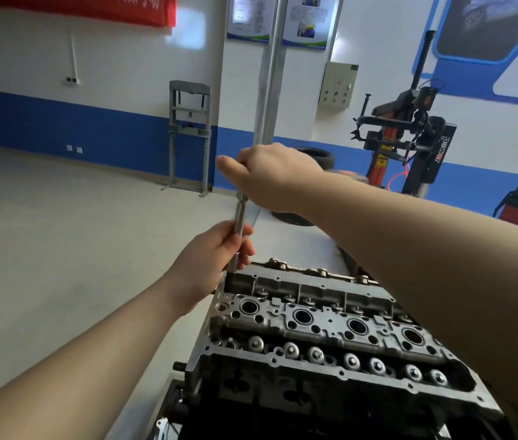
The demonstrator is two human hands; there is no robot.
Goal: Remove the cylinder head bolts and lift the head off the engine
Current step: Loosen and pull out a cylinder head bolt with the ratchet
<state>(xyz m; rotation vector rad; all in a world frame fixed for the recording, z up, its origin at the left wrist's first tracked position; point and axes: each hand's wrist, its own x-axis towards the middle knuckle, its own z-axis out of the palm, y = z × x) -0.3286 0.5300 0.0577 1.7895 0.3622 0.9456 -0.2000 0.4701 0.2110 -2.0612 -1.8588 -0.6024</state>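
Head view: a bare metal cylinder head (324, 331) sits on top of an engine (283, 404), filling the lower middle. At its far left corner a long upright metal tool (239, 223) reaches down into the head. The left hand (216, 252) wraps its fingers around the tool's shaft. The right hand (270, 176), above it, is closed over the tool's top end. Behind stand a tyre machine (410, 134) and a grey press frame (189, 134) against a blue-striped wall.
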